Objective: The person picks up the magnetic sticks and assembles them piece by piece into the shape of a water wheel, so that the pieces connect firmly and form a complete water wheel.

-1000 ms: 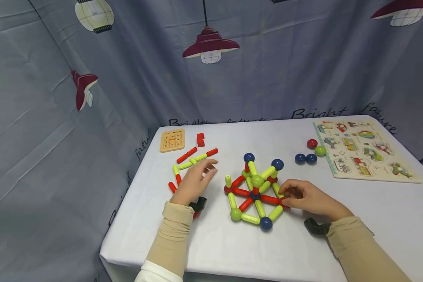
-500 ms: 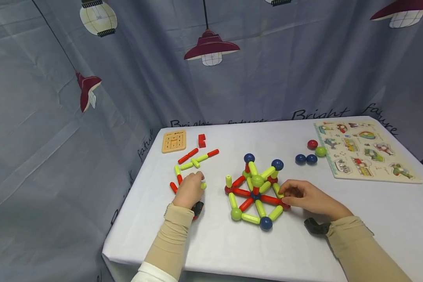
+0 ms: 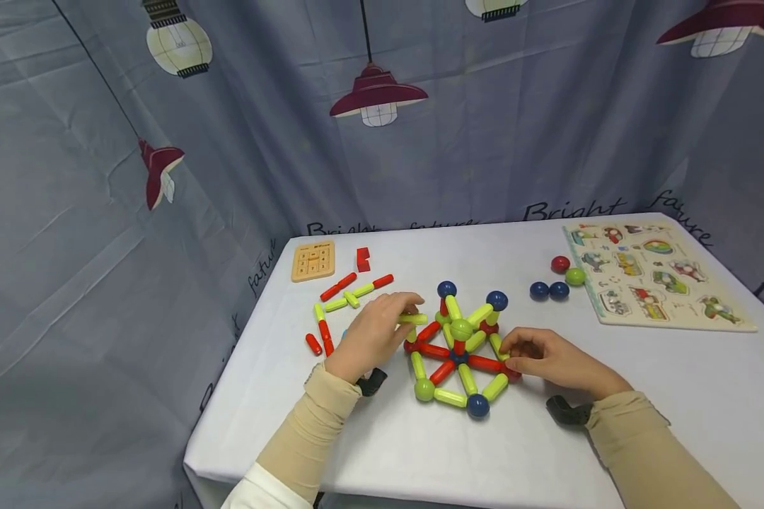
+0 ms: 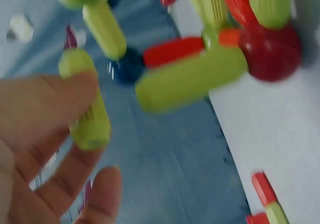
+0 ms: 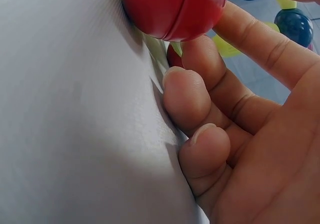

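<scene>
My left hand (image 3: 377, 331) pinches a yellow-green rod (image 3: 414, 319) between thumb and fingers, held level close over the left side of a ball-and-rod structure (image 3: 448, 398). In the left wrist view, the pinched rod (image 4: 92, 126) is beside an upright yellow-green rod (image 4: 192, 79), which stands on a red ball (image 4: 272, 52). My right hand (image 3: 547, 359) grips the structure's right corner, thumb and index finger at a red ball (image 5: 172, 9); its other fingers curl down by the tablecloth. A green ball (image 3: 461, 329) tops the middle post, and two blue balls stand raised at the back.
Loose red and yellow-green rods (image 3: 339, 285) lie left on the white table (image 3: 395, 452). Behind them are a wooden number puzzle (image 3: 313, 261) and a red block (image 3: 363, 259). Loose red, green and blue balls (image 3: 559, 290) sit near a picture board (image 3: 658, 276) at right.
My left hand went down to the loose rods at left, picked up a yellow-green rod and carried it right to the structure. The right hand has stayed at its red ball.
</scene>
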Action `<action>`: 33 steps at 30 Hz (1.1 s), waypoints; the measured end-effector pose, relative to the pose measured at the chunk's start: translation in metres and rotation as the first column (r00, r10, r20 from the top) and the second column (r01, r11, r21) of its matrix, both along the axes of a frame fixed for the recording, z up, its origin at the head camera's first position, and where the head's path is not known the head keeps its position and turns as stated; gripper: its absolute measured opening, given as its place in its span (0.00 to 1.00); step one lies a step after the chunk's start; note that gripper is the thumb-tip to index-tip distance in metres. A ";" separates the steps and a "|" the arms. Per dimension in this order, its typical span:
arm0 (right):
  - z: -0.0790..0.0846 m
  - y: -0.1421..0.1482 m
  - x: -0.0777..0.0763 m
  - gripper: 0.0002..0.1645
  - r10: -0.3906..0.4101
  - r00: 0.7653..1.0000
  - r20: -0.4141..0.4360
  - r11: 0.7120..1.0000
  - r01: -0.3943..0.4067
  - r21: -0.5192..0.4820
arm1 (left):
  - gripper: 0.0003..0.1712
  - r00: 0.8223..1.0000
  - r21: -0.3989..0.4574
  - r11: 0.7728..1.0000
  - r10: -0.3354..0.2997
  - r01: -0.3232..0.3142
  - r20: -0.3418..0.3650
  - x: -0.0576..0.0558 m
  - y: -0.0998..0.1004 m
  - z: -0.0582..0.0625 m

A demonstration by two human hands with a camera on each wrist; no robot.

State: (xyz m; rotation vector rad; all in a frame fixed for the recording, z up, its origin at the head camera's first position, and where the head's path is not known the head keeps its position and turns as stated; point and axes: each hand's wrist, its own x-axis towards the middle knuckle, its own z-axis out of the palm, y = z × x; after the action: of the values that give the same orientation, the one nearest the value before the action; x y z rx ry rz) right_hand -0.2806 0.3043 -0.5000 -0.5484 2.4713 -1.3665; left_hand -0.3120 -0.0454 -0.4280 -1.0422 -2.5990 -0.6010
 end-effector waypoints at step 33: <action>0.001 0.000 0.000 0.11 0.002 1.000 -0.026 1.000 -0.001 0.022 | 0.22 0.881 -0.461 0.871 0.344 -0.170 0.325 0.031 -0.047 -0.017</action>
State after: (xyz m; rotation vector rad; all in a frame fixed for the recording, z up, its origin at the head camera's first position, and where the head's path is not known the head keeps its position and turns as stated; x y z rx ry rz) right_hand -0.2808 0.3045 -0.4988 -0.5661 2.5030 -1.3380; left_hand -0.2812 -0.0924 -0.4451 -0.6931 -3.2640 -0.1953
